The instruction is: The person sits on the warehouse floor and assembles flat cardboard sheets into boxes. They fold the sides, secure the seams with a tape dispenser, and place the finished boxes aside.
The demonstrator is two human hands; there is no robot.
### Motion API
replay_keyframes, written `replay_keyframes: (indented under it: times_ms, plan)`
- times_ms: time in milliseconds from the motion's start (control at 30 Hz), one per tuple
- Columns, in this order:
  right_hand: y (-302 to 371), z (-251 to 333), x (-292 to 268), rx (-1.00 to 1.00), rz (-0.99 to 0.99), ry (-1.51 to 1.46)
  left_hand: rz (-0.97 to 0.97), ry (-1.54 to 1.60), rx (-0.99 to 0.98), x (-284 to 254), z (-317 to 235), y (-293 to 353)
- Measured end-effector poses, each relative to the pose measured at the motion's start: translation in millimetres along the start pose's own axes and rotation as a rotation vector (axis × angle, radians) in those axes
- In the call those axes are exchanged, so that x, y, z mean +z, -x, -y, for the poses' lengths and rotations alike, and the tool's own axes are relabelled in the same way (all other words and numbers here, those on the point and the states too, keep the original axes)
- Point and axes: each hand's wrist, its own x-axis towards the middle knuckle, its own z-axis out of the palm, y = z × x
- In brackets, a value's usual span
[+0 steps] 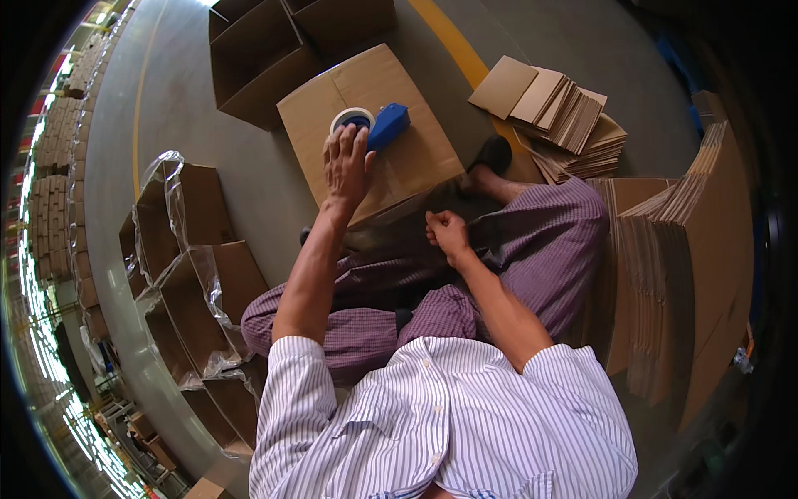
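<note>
A closed cardboard box (407,166) stands on the floor before my crossed legs. On its top is a blue tape dispenser (388,126) with a pale-rimmed roll of tape (352,114). My left hand (345,165) reaches over the box, its fingers bent over the roll's near side and the thumb beside the dispenser; the fingertips are partly hidden against the roll. Above my lap, near the box's front edge, my right hand (449,234) is closed with its fingers curled. Whatever it may pinch is too small or hidden to tell.
Open cardboard boxes stand behind the closed box (258,58) and at my left, where open boxes (195,291) have clear plastic film over their edges. Flattened cartons are stacked ahead right (565,108), and more folded cardboard (657,283) stands close by my right side. A yellow line (453,41) crosses the floor.
</note>
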Motion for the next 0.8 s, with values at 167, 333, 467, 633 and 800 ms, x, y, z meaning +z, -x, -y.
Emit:
replay_keyframes:
  times_ms: [167,333,467,633,800]
  plan:
    - [16.6,71.4,8.5,-0.901,-0.011,0.521,0.262,0.302,-0.093,-20.1,3.0,66.3]
    - [-42.3,105.0,13.3,-1.117,0.341,0.906,0.309,0.336,-0.192,-14.1,-11.0,81.3]
    - [-60.0,104.6,16.2,-1.013,0.504,1.055,0.351,0.241,-0.186,-16.2,-20.2,78.6]
    - [-66.0,96.1,14.7,-1.161,0.515,1.113,0.352,0.192,-0.197,-14.1,-25.7,87.2]
    - [-61.0,93.7,11.5,-1.326,0.468,1.205,0.229,0.102,-0.130,-0.2,-24.3,102.3]
